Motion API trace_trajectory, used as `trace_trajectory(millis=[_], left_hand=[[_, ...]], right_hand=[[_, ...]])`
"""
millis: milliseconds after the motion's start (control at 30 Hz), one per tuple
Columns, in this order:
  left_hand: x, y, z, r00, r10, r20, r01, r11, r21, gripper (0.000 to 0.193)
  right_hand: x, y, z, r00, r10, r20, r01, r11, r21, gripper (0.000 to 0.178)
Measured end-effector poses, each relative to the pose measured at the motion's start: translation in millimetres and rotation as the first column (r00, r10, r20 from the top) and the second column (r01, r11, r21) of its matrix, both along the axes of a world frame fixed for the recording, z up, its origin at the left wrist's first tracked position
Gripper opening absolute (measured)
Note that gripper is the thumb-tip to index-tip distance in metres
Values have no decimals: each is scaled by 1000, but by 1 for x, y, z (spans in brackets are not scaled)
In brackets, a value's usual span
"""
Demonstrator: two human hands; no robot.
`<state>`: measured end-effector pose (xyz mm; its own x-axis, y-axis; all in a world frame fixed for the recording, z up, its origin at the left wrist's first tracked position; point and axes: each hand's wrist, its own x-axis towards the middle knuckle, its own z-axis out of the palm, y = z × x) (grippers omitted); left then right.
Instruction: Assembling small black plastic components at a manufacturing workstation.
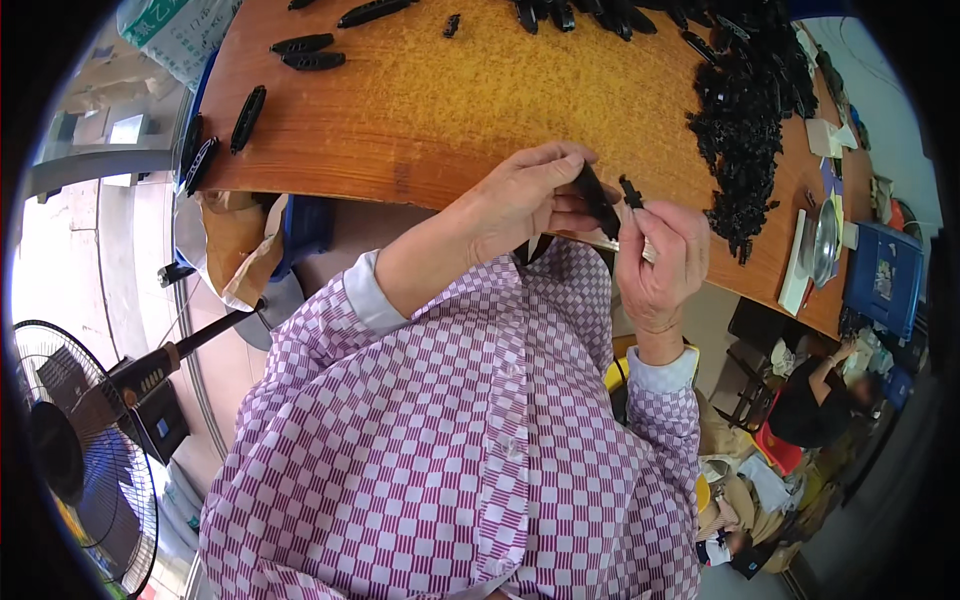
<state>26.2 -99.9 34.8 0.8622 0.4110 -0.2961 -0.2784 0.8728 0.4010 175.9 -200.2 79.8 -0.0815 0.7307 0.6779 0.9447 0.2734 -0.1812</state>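
Observation:
My left hand grips a long, flat black plastic part between thumb and fingers, just past the near edge of the wooden table. Close beside it on the right, my right hand pinches a small black plastic piece by its lower end. The small piece points up and stands apart from the long part by a narrow gap. A big pile of small black pieces covers the table's right side. Several long black parts lie on the left, among them one near the corner.
More long black parts lie at the far edge. A metal bowl and a blue bin are on the right. Below the table's left edge are a paper-lined bin and a fan. Another person sits at lower right.

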Motion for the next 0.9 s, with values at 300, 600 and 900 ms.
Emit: trace_trajectory(millis=[300, 600, 900], left_hand=[[-1, -5, 13, 1000, 2, -8, -1, 999, 52, 38], [6, -9, 2, 1000, -18, 22, 14, 982, 187, 37], [15, -19, 9, 996, -20, -82, 29, 993, 110, 40]], right_hand=[[-8, -1, -6, 997, 48, -66, -48, 999, 0, 25], [-2, -6, -11, 994, 67, -82, -69, 997, -28, 25], [5, -9, -23, 998, 47, -35, -50, 995, -84, 26]])
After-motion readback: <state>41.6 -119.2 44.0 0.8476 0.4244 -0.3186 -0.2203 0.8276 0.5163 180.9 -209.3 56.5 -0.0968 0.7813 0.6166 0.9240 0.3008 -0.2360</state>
